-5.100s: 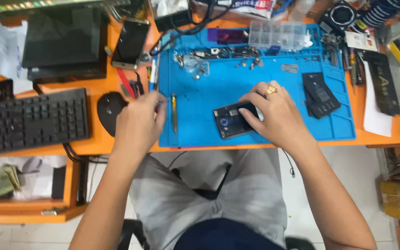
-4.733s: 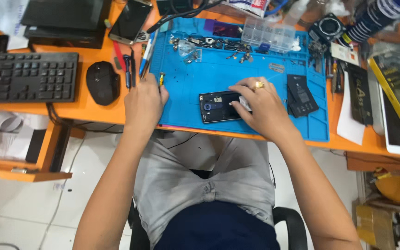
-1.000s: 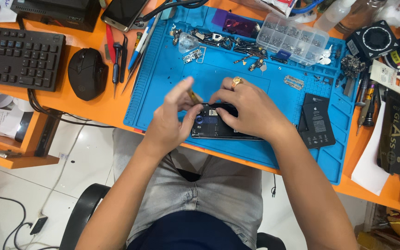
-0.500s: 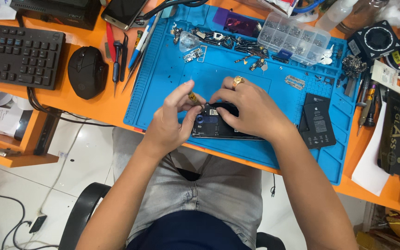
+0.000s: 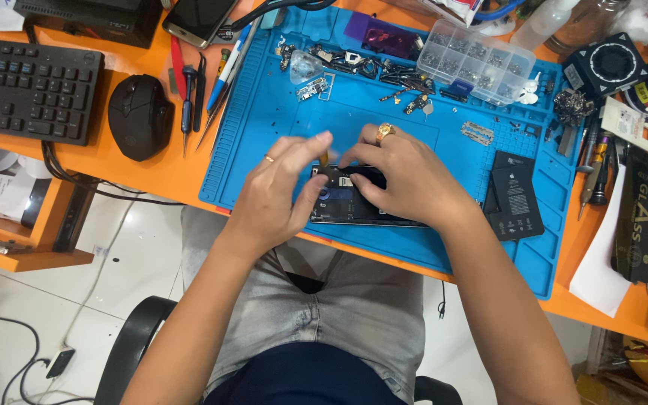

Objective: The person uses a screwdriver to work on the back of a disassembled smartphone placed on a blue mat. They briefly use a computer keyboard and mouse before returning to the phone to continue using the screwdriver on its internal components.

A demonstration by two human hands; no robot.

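Both hands at work over an opened phone [image 5: 361, 196] lying near the front edge of the blue mat [image 5: 264, 120]. Left hand [image 5: 275, 196] curled, thumb and forefinger pinching a thin yellowish tool [image 5: 324, 157] down into the phone's upper end. Right hand [image 5: 406, 180] spread flat across the phone, fingertips pressing, gripping nothing. Seemingly well into disassembly: back already off, a dark battery [image 5: 517, 195] set right of the phone, small loose parts [image 5: 406, 101] and a clear screw box [image 5: 480, 61] along the mat's far edge. Hidden under the hands: most of the phone's inside and the tool tip, so no telling which part gets worked, or how much remains
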